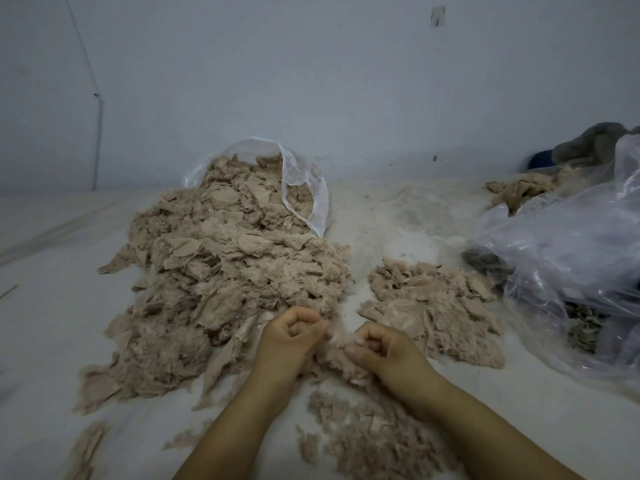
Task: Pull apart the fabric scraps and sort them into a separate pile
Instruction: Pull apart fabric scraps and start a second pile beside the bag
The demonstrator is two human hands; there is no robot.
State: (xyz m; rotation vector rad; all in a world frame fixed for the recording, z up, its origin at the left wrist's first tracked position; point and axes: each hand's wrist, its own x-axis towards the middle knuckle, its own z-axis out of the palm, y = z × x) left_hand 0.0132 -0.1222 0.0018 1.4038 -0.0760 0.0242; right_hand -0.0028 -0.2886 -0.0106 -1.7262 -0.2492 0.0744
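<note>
A big heap of beige furry fabric scraps (221,282) spills from a clear plastic bag (304,188) at the left and middle. A smaller separate pile of the same scraps (440,306) lies to the right. More loose scraps (363,434) lie near the front between my forearms. My left hand (291,337) and my right hand (377,348) are close together at the front, fingers curled, each pinching one side of a fluffy beige scrap (337,341) stretched between them.
A large crumpled clear plastic bag (568,258) with dark contents lies at the right. Behind it sit grey and blue cloth (588,143) and some beige fabric (519,192). The pale work surface (52,306) meets a wall at the back.
</note>
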